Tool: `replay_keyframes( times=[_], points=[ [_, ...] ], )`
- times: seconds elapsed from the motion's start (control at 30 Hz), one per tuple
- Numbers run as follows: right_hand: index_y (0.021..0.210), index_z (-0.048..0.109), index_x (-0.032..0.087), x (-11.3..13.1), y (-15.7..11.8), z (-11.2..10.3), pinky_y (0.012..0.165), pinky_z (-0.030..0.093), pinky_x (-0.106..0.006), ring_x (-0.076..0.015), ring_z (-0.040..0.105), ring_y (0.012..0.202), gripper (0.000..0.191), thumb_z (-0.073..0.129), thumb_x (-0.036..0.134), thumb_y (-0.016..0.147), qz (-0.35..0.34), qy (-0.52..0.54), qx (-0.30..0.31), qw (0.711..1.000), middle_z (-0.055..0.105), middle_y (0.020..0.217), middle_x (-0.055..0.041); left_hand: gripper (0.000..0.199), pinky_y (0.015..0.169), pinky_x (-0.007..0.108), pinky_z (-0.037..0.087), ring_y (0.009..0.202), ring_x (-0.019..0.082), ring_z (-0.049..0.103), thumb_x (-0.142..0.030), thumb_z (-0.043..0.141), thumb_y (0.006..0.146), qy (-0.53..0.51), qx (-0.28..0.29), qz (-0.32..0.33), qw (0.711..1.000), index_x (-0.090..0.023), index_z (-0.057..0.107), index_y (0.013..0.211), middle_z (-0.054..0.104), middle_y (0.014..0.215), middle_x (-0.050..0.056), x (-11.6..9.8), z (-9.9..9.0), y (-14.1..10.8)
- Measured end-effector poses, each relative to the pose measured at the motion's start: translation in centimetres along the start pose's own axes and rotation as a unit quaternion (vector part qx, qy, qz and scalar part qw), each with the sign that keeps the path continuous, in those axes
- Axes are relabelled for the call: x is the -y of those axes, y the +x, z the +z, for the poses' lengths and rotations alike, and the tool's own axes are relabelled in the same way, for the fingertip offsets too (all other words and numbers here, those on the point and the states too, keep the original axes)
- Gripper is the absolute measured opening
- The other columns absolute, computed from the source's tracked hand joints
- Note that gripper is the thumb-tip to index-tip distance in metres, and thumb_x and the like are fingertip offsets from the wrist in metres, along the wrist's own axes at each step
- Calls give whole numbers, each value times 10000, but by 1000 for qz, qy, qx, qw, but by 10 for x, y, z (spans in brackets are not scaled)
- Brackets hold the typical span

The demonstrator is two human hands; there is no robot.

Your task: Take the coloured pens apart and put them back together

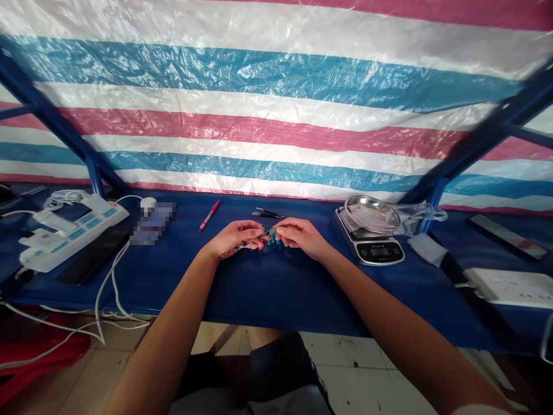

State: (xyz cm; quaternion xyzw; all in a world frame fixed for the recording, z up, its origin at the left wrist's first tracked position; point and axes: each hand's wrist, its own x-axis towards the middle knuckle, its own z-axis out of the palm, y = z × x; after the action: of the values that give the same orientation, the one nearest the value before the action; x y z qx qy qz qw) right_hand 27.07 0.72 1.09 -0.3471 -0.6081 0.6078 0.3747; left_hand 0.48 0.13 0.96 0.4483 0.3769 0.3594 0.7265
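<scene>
My left hand (231,239) is closed around a slim pen (245,244) with a clear and dark barrel, its end pointing up and right. Facing it, my right hand (302,235) pinches a small piece at that end of the pen; the fingers hide most of this piece. Below and between the two hands lie several small teal pieces (273,241), like pen caps. A pinkish-red one (261,246) shows beside my left fingers. Just beyond the hands rest several thin dark sticks (268,214), perhaps pen refills.
A red pen (209,216) lies at the back left. Farther left are a white power strip (78,233), a black phone (93,256) and loose white cables (113,276). To the right stands a digital scale (378,252) carrying a metal bowl (374,212). Striped sheeting (276,127) hangs behind the blue tabletop (276,294).
</scene>
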Motion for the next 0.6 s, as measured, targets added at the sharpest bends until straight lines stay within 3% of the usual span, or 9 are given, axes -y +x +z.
replay_keyframes(
  times=[0.1, 0.17, 0.27, 0.33, 0.37, 0.5, 0.6],
  points=[
    [794, 736, 179, 1, -1, 2, 478, 365, -262, -90, 481, 461, 468, 730, 614, 968, 1, -56, -13, 998, 726, 695, -41, 434, 687, 224, 602, 785, 190, 804, -353, 964, 814, 18, 14, -1, 1000, -120, 715, 1083, 830, 1030, 167, 0, 0, 0],
    [764, 721, 176, 2, -1, 2, 466, 371, -264, -90, 466, 430, 532, 673, 653, 993, 2, -75, -19, 997, 689, 626, -32, 431, 698, 228, 603, 812, 200, 810, -359, 960, 819, 26, 20, -2, 999, -121, 710, 1077, 829, 1052, 177, -1, 1, 0],
    [1121, 748, 203, 4, -1, 1, 476, 400, -244, -116, 564, 509, 458, 703, 635, 977, 7, -50, -19, 999, 726, 732, -19, 432, 702, 239, 604, 798, 203, 809, -372, 958, 820, 30, 16, 1, 999, -124, 709, 1070, 829, 1033, 166, -1, 1, 0],
    [1359, 668, 241, 6, -1, -1, 483, 410, -232, -142, 638, 609, 564, 798, 571, 920, 3, -32, -10, 999, 752, 837, -22, 434, 703, 244, 604, 801, 208, 810, -382, 953, 826, 34, 16, 6, 999, -123, 708, 1073, 827, 1032, 167, 0, 0, 0],
    [1385, 659, 243, 7, -1, -1, 484, 413, -231, -151, 657, 646, 598, 830, 541, 896, -1, -29, 0, 1000, 758, 871, -31, 433, 708, 247, 605, 807, 210, 811, -385, 950, 828, 34, 17, 8, 999, -124, 706, 1073, 826, 1038, 170, 0, 0, 1],
    [1155, 754, 201, 7, -1, -2, 495, 435, -244, -168, 680, 706, 415, 825, 521, 900, -16, -31, 18, 999, 770, 926, -70, 436, 715, 242, 598, 817, 203, 808, -386, 944, 836, 26, 17, 7, 999, -132, 695, 1088, 826, 1056, 181, 0, -1, 0],
    [929, 738, 188, 6, -2, 0, 505, 428, -252, -151, 656, 632, 385, 756, 572, 955, -4, -72, 2, 997, 760, 833, -59, 437, 670, 214, 573, 804, 184, 798, -396, 931, 852, 37, 32, -1, 999, -133, 699, 1114, 826, 1064, 189, -2, -2, -2]
  ],
)
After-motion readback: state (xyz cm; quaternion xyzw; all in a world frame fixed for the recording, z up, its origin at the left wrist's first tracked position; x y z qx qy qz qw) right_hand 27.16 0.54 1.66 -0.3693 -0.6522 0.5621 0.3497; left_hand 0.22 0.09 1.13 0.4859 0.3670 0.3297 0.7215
